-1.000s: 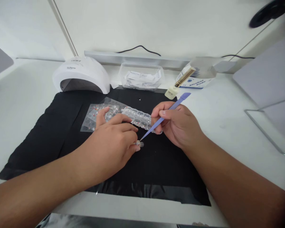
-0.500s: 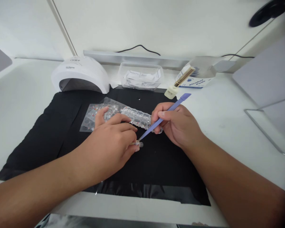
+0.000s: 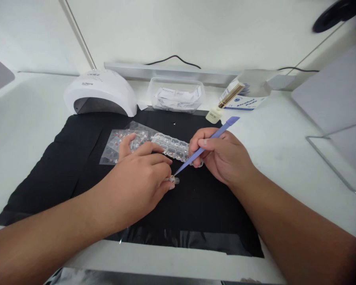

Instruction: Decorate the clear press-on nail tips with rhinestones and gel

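Between the thumb and fingertips of my left hand (image 3: 139, 178) is a small clear nail tip (image 3: 176, 180), pinched so that one end sticks out to the right. My right hand (image 3: 221, 156) grips a purple pen-like tool (image 3: 206, 147) with a flat upper end. Its thin point meets the nail tip, though whether it touches cannot be made out. Just beyond my fingers lies a clear compartment case (image 3: 173, 144) holding tiny decorations, partly covered by my right hand. Sticker sheets (image 3: 111, 147) lie behind my left hand.
A black mat (image 3: 86, 158) covers the middle of the white table. At its back stand a white nail lamp (image 3: 103, 89), a clear tub (image 3: 176, 105) of packets, a gold-capped bottle (image 3: 215, 114) and an alcohol pads box (image 3: 249, 102). A metal-framed stand (image 3: 335, 164) is at right.
Almost nothing differs. Both hands keep their places, with the tool's point still at the nail tip; the view has shifted very slightly.
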`<state>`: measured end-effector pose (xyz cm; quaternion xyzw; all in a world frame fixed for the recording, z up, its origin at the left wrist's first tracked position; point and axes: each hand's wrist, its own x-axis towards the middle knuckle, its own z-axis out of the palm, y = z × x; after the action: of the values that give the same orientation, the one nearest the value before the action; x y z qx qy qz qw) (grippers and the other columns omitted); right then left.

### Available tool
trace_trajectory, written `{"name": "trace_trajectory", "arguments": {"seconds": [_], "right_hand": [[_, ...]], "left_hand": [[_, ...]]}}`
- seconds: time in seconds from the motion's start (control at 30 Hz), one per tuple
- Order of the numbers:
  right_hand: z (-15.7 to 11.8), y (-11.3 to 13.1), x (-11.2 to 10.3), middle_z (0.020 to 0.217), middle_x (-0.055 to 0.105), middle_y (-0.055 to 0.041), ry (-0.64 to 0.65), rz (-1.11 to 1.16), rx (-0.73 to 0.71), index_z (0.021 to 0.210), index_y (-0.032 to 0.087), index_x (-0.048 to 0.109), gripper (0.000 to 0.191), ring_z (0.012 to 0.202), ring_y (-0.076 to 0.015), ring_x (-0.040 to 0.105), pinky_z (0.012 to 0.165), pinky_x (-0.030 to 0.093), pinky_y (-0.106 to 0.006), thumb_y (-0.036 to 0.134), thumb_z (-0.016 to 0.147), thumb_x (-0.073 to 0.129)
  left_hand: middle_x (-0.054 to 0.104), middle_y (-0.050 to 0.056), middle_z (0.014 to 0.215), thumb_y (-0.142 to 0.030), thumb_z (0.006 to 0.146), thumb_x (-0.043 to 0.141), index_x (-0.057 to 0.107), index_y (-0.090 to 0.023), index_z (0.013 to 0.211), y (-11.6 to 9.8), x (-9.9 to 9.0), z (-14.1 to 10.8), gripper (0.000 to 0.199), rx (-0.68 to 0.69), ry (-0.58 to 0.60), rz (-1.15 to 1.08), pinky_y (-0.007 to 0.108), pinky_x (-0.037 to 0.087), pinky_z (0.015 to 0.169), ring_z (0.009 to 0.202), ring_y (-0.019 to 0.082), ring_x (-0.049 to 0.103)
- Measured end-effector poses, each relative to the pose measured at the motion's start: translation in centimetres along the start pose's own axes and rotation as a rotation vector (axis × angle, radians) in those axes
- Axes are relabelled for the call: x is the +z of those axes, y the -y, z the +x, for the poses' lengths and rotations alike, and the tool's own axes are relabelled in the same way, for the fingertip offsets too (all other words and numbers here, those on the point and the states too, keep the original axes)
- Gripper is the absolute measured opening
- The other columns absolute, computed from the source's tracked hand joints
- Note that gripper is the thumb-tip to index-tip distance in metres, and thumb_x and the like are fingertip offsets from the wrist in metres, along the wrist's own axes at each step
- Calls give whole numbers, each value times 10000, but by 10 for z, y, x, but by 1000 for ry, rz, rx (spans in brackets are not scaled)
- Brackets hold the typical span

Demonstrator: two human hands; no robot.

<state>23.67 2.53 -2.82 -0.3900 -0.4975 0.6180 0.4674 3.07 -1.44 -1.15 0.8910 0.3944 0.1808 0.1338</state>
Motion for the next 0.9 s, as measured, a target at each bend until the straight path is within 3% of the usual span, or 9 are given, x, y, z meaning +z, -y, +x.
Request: {"name": "trace_trajectory", "arguments": {"seconds": [0.27, 0.63, 0.9], "right_hand": [[-1, -1, 1, 465, 589, -3, -1, -5, 17, 632, 146, 666, 101, 394, -109, 545, 416, 408, -232, 182, 694, 595], [-1, 0, 2, 472, 580, 3, -16, 15, 14, 629, 143, 662, 99, 388, -102, 541, 406, 409, -224, 172, 691, 590], [-1, -1, 2, 490, 586, 8, -17, 10, 8, 658, 147, 661, 86, 392, -100, 543, 407, 407, -224, 176, 695, 588]], "left_hand": [[770, 18, 979, -210, 868, 644, 678, -201, 730, 0, -3, 2, 143, 5, 33, -1, 672, 82, 1094, 1114, 284, 603], [776, 1, 981, -213, 878, 636, 701, -215, 733, 0, 0, 0, 158, 8, -26, -16, 635, 73, 1127, 1119, 264, 603], [776, 8, 985, -199, 871, 639, 711, -215, 746, -2, -3, 2, 145, -4, 15, -9, 671, 86, 1111, 1114, 282, 607]]}}
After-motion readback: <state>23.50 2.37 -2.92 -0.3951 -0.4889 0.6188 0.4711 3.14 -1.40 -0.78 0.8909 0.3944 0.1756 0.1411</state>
